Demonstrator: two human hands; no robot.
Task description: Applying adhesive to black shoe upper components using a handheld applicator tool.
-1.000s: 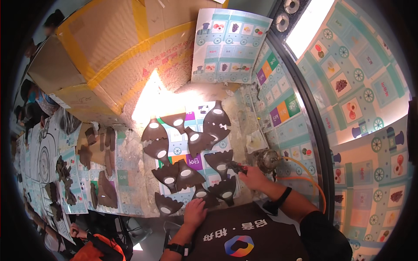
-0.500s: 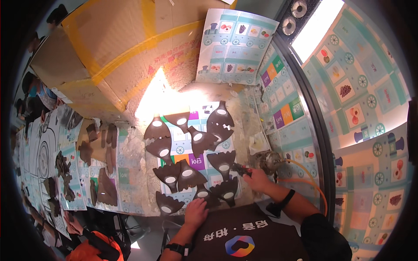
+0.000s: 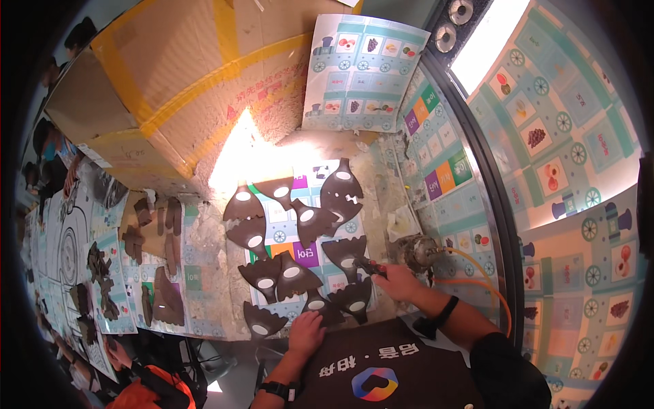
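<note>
Several dark brown flat cut pieces, each with a jagged edge and a white oval patch, lie on a printed sheet (image 3: 278, 214). My right hand (image 3: 396, 281) is closed round a small dark hand tool (image 3: 366, 265) with a touch of red. Its tip is beside a brown piece (image 3: 345, 253) at the right of the group; the tool's exact kind is unclear. My left hand (image 3: 307, 330) rests at the table's near edge, fingers laid on the lower edge of another brown piece (image 3: 319, 304).
A metal pot (image 3: 420, 252) with yellow and orange hoses (image 3: 477, 282) stands right of my right hand. Behind is a large taped cardboard box (image 3: 184, 68). Printed panels (image 3: 446, 170) line the right side. More brown scraps (image 3: 167, 300) lie left, and a person in orange (image 3: 153, 388) sits lower left.
My right hand and the tool have shifted slightly left, toward the brown piece at the right. My left hand stays in place. The whole view has shifted a little.
</note>
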